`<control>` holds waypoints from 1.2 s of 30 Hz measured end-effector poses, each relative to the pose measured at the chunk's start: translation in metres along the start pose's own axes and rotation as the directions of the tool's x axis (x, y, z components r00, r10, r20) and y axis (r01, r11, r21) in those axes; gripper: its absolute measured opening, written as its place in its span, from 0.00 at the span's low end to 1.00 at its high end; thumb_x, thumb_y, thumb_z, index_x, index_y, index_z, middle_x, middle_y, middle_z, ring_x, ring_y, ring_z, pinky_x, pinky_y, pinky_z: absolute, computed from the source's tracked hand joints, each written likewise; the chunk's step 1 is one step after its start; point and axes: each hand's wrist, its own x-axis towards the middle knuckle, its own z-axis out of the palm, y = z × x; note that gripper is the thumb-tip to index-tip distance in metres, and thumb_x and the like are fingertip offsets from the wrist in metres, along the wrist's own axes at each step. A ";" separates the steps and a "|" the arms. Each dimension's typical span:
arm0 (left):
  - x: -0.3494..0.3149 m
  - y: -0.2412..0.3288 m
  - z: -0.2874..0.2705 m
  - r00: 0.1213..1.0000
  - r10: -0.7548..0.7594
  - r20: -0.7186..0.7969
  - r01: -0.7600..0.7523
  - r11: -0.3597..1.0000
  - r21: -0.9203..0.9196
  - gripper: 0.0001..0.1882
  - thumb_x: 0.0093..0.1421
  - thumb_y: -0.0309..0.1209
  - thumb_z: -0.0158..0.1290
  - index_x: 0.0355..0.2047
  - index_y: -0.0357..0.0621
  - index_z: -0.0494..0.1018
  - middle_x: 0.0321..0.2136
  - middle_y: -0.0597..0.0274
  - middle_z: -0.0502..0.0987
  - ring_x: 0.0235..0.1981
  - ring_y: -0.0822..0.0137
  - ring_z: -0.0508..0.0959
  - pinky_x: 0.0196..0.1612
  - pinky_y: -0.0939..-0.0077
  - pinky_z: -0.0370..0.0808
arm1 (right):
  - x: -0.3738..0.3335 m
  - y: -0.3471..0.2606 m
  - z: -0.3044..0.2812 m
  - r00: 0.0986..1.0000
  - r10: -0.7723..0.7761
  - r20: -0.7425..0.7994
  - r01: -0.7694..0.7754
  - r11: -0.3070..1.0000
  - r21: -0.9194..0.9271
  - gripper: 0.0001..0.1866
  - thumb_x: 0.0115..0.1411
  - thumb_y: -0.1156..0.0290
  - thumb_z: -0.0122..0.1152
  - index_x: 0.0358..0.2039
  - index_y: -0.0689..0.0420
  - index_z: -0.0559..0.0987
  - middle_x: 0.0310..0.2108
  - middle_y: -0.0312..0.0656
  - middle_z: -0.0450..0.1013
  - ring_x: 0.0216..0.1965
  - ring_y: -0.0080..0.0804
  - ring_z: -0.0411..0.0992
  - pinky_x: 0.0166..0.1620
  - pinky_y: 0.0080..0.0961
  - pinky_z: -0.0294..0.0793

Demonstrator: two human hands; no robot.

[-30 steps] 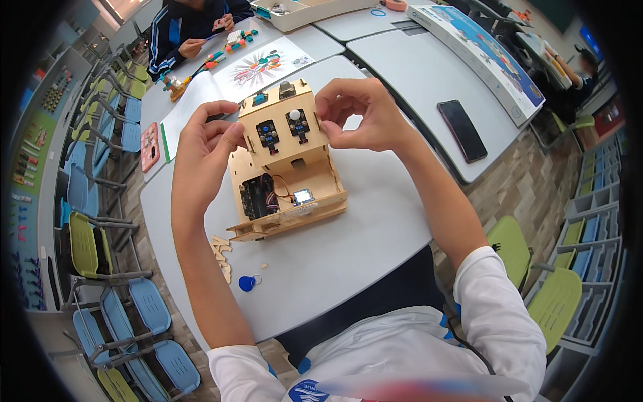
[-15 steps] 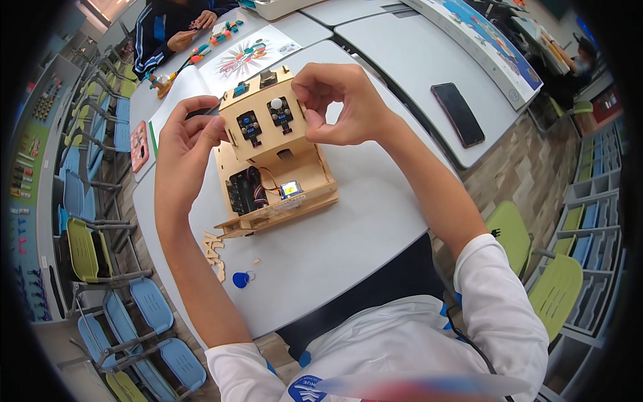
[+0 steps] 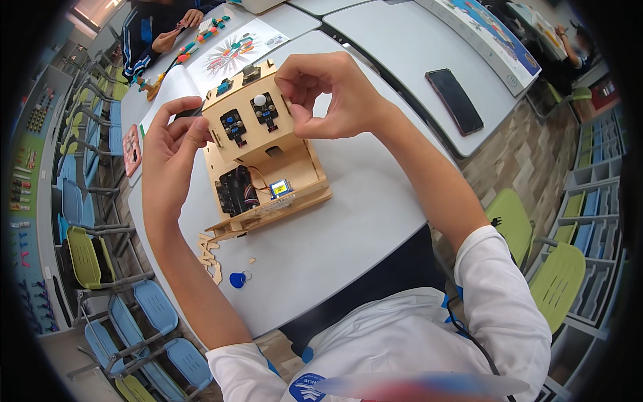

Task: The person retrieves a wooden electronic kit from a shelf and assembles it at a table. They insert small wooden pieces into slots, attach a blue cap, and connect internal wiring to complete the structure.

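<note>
A small plywood model stands on the light table. Its raised upper part carries two black sensor modules, one with a white dome. My left hand pinches that part's left edge between thumb and fingers. On the opposite edge, my right hand has thumb and curled fingers closed. In the model's open base sit a black module with bundled wires and a small lit screen. My fingers hide both side edges of the upper part in places.
Thin wooden offcuts and a blue key fob lie in front of the model. A dark phone rests at right, near a large flat box. Beyond the model are a printed sheet and another person's hands.
The whole view has shifted slightly, so the model and my hands appear a little farther left. Both hands keep their places at the upper part's edges.
</note>
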 end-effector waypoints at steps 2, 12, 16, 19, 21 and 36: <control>0.001 -0.002 -0.002 1.000 0.004 0.009 -0.004 1.000 0.011 0.22 0.77 0.39 0.63 0.64 0.40 0.76 0.39 0.65 0.87 0.42 0.75 0.80 0.55 0.77 0.77 | 0.000 -0.002 0.001 1.000 0.001 -0.011 -0.001 1.000 -0.021 0.12 0.51 0.86 0.67 0.37 0.63 0.78 0.31 0.33 0.76 0.33 0.17 0.79 0.36 0.19 0.86; 0.003 -0.005 -0.002 1.000 0.019 0.019 -0.018 1.000 -0.008 0.23 0.77 0.39 0.64 0.64 0.39 0.76 0.38 0.64 0.87 0.42 0.75 0.80 0.54 0.75 0.77 | -0.002 -0.004 0.004 0.999 -0.004 -0.046 0.002 0.998 -0.062 0.13 0.51 0.86 0.68 0.37 0.63 0.79 0.31 0.33 0.78 0.33 0.17 0.81 0.37 0.19 0.87; 0.002 0.000 0.001 1.000 0.020 0.008 -0.020 0.999 -0.028 0.20 0.77 0.33 0.63 0.62 0.35 0.75 0.38 0.61 0.86 0.41 0.75 0.81 0.51 0.77 0.77 | -0.003 -0.006 0.000 0.999 0.046 -0.026 -0.046 0.999 -0.024 0.12 0.51 0.85 0.68 0.37 0.62 0.79 0.32 0.33 0.78 0.35 0.17 0.80 0.38 0.20 0.87; 0.001 0.000 0.002 1.000 0.017 0.008 -0.017 0.999 -0.030 0.20 0.77 0.34 0.63 0.62 0.35 0.75 0.38 0.61 0.86 0.41 0.75 0.81 0.51 0.77 0.77 | -0.002 -0.004 -0.001 0.998 0.066 -0.012 -0.066 0.998 -0.006 0.13 0.51 0.84 0.68 0.37 0.62 0.79 0.33 0.33 0.78 0.36 0.18 0.80 0.39 0.20 0.87; 0.002 0.000 0.002 1.000 0.015 0.005 -0.015 1.000 -0.023 0.20 0.77 0.34 0.63 0.62 0.35 0.75 0.38 0.61 0.87 0.41 0.75 0.81 0.51 0.77 0.77 | -0.001 -0.004 -0.002 0.998 0.067 -0.003 -0.067 0.998 -0.011 0.13 0.51 0.84 0.68 0.37 0.62 0.79 0.33 0.33 0.78 0.36 0.18 0.80 0.39 0.20 0.87; 0.002 -0.002 -0.001 0.999 0.038 0.025 -0.038 0.999 -0.019 0.22 0.77 0.38 0.64 0.64 0.38 0.76 0.38 0.63 0.88 0.42 0.75 0.81 0.54 0.75 0.78 | -0.002 -0.002 0.002 0.999 0.025 -0.027 -0.027 0.996 -0.079 0.14 0.51 0.85 0.69 0.39 0.62 0.79 0.34 0.33 0.78 0.35 0.17 0.80 0.39 0.20 0.87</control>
